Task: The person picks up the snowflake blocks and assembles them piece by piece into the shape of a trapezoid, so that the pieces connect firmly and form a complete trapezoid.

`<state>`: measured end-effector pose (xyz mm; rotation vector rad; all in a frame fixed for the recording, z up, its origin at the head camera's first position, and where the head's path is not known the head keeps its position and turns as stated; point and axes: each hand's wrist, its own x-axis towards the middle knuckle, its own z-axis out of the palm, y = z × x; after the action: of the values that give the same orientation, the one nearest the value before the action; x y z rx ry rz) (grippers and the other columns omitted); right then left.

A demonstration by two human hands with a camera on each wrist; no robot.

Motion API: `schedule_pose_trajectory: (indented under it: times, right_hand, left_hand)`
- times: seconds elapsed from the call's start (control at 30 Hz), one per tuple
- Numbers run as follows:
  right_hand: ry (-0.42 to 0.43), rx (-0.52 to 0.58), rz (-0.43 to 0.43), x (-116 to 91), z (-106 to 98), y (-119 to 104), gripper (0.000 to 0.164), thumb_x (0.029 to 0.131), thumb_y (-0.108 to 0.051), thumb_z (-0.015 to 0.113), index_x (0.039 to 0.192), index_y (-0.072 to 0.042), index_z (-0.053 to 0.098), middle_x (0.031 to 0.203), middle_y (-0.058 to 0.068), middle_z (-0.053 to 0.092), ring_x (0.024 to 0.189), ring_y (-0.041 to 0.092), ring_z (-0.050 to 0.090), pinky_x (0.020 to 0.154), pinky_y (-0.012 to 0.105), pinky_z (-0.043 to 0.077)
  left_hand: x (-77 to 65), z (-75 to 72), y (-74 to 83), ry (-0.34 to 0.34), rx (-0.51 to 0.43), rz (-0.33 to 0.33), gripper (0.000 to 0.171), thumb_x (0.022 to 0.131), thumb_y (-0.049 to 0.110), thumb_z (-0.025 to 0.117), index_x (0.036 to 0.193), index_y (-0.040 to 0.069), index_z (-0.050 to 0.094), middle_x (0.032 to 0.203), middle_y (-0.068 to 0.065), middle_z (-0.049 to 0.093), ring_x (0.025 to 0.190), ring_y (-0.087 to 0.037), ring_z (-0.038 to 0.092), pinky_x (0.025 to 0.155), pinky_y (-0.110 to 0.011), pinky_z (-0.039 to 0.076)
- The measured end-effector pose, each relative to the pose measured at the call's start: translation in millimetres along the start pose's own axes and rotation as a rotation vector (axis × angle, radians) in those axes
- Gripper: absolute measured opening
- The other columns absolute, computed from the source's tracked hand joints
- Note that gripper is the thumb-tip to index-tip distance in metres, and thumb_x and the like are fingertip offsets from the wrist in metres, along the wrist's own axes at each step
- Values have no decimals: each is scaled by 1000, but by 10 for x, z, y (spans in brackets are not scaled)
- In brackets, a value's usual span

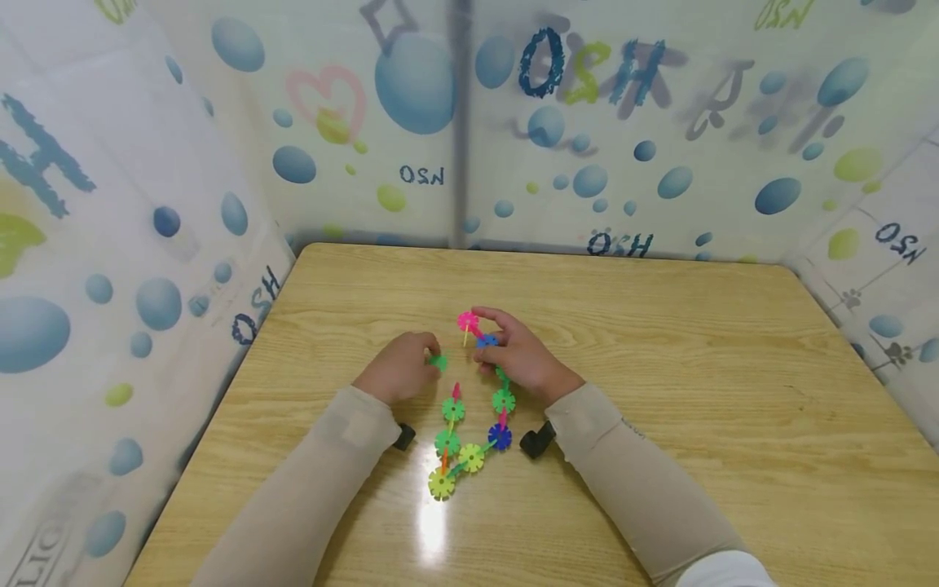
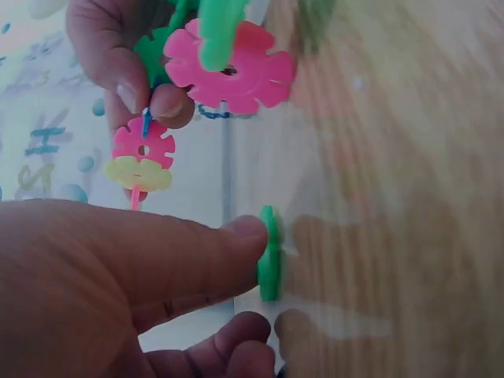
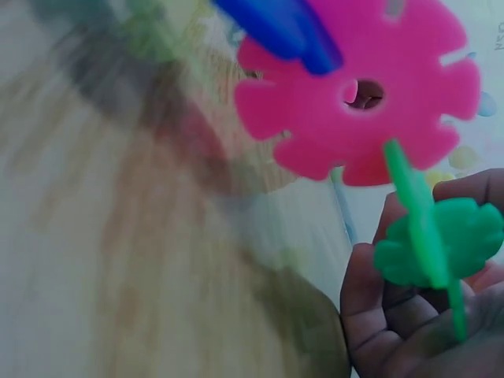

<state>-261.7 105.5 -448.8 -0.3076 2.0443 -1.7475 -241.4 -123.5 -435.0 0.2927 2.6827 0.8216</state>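
Note:
My left hand (image 1: 398, 367) pinches a loose green slotted disc (image 1: 438, 362), seen edge-on beside the thumb in the left wrist view. With its thumb and fingers, my right hand (image 1: 530, 363) grips a chain of interlocked plastic snowflake discs near a blue disc (image 1: 487, 342). At the chain's far end, a pink disc (image 1: 468, 321) joins a yellow one (image 1: 465, 337). From the right hand the chain curves toward me through a dark blue disc (image 1: 500, 437) and a yellow disc (image 1: 442, 484), then back up to a pink disc (image 1: 456, 392) near the left hand.
The wooden table (image 1: 660, 367) extends around both hands, with walls of bubble-patterned sheeting (image 1: 587, 163) behind and at the sides. Black wrist devices show below the left sleeve (image 1: 404, 437) and the right sleeve (image 1: 538, 441). Light glares off the tabletop below the chain.

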Motion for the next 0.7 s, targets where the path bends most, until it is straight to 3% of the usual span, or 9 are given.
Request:
schedule_pose_trajectory:
  times: [0.17,0.4,0.53,0.7]
  right_hand:
    - [4,-32,-17,-8,7,2,70,101,-3,65,163,-24,38,93,16,69,77,24,67,78,34,58]
    - [-11,-77,-56,-8,15,10,71,101,-4,66,163,-25,39,81,7,63,75,24,65,77,34,57]
    - [-33,-84,-73,0,18,17,72,101,-5,67,164,-26,38,78,4,58,76,26,65,78,34,57]
    - [-56,-82,-96,15,17,31,72,102,-6,66,165,-21,36,82,5,59,80,26,65,80,35,59]
  left_hand:
    - [8,21,14,-11,16,-5,14,98,12,70,109,7,64,114,-9,66,90,-24,58,78,-37,51]
    - [8,29,25,-6,-143,36,5,103,11,63,106,9,60,100,-7,63,88,-24,58,76,-36,49]
    - [6,21,28,-14,-264,61,12,105,12,63,113,12,54,105,-8,65,87,-23,59,75,-35,50]
    - [-4,26,43,-34,-410,58,31,106,11,60,129,14,40,101,-11,65,68,-19,51,58,-31,42]
